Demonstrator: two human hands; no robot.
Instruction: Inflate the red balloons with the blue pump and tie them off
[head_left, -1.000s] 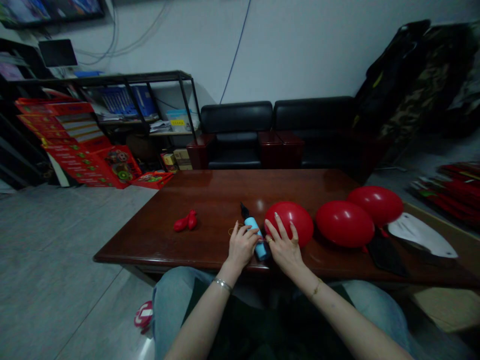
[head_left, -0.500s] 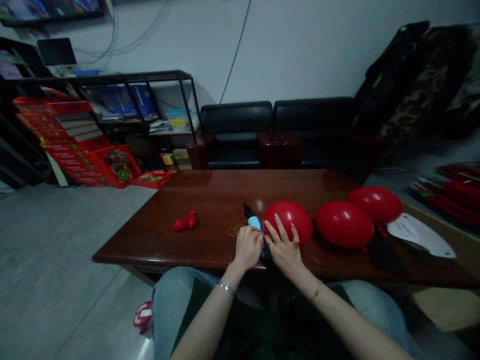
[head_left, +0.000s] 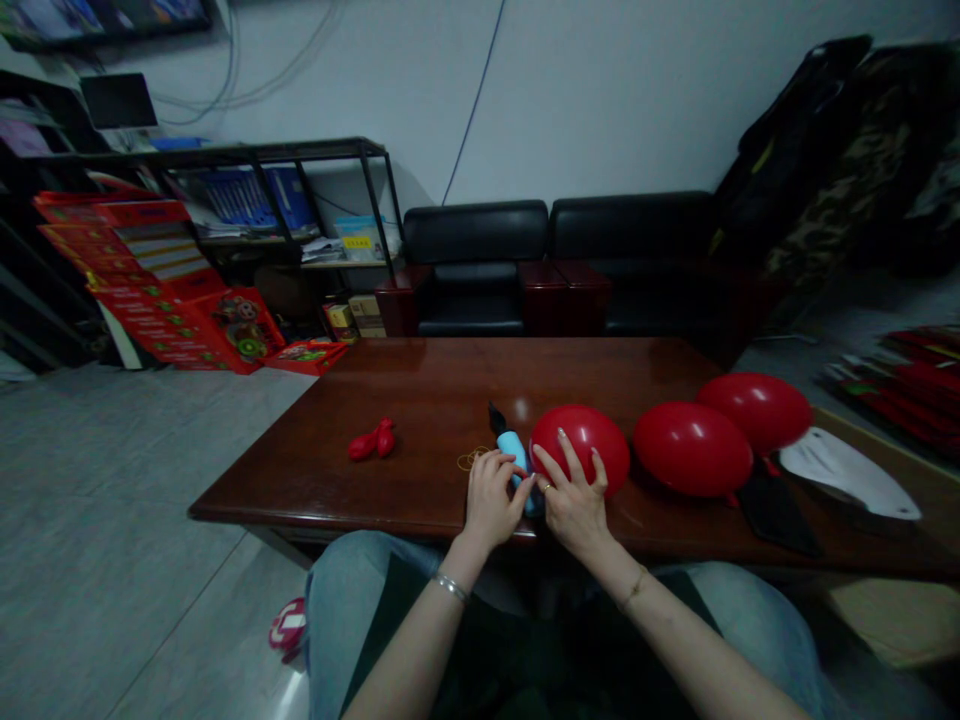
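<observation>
Black sofas (head_left: 474,232) stand against a pale wall (head_left: 637,100), beyond a brown table (head_left: 442,385); red boxes (head_left: 161,305) are stacked to the left. On the table, just in front of the seated person, is the held balloon (head_left: 583,424). The right hand (head_left: 577,512) has its fingers spread over the near side of it, the thumb mostly hidden. The left hand (head_left: 491,502) is narrow, thumb and fingertips drawn together at what looks like the neck; how the neck is looped cannot be told.

Partly under the left hand lies a blue pump (head_left: 511,443), with thin yellow bands (head_left: 471,460) beside it.

Inflating seems done for three balloons. The middle balloon (head_left: 691,448) and the far balloon (head_left: 754,412) sit to the right and look closed off; closing the held one appears unfinished. Well apart, at the left, small red balloons (head_left: 364,447) look unfilled, so probably remain to be done.
</observation>
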